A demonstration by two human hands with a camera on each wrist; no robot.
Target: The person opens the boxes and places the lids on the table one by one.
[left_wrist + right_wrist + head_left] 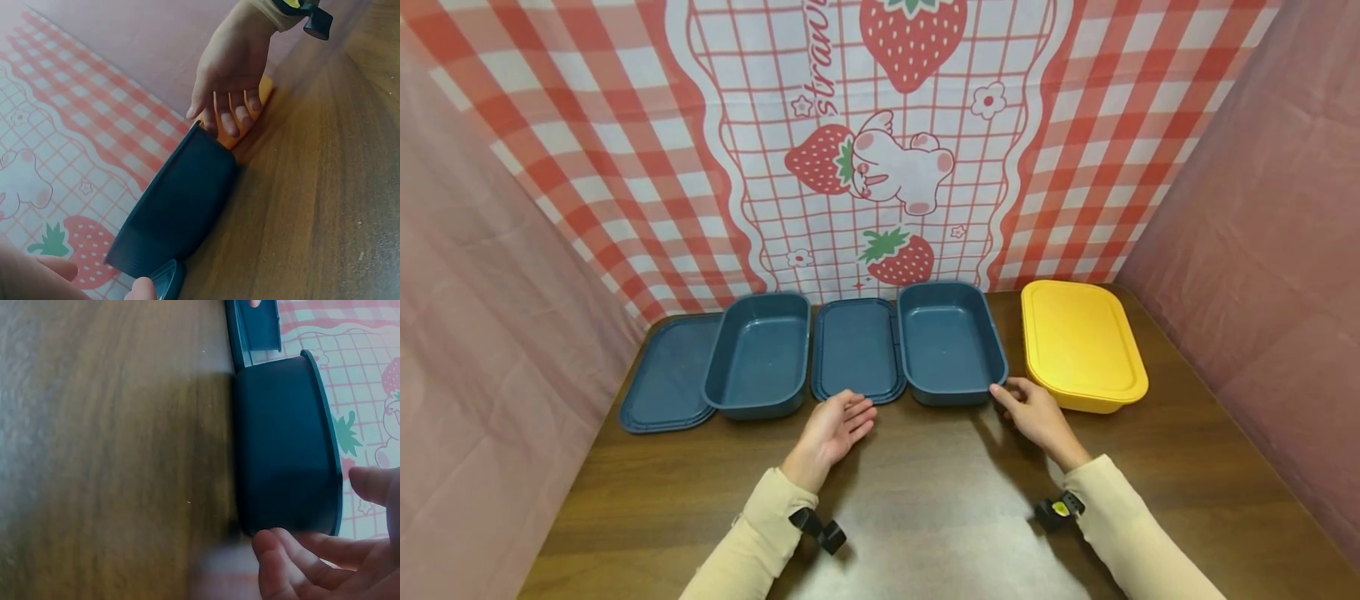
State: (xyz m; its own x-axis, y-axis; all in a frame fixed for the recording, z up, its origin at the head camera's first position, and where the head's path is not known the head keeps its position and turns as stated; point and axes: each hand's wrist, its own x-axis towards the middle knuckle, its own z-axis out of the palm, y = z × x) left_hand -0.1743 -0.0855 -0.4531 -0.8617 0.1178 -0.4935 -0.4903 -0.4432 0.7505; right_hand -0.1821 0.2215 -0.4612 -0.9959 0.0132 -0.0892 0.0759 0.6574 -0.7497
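Note:
My right hand (1033, 412) is at the near right corner of a blue rectangular container (951, 350), which stands upright with no lid on it. In the right wrist view its fingers (303, 559) lie along the container's outer side, and the thumb is spread near the rim. From the left wrist view those fingers look nearly straight. My left hand (831, 429) is palm up with loosely extended fingers, holding nothing, just in front of a flat blue lid (859, 346). That lid lies left of the container, close against it.
Further left stand a second open blue container (758, 354) and another blue lid (666, 375), partly hidden by it. A yellow container with its lid on (1082, 346) stands at the right. Behind the wooden table (925, 500) hangs a strawberry-print cloth (880, 150); pink curtains flank both sides.

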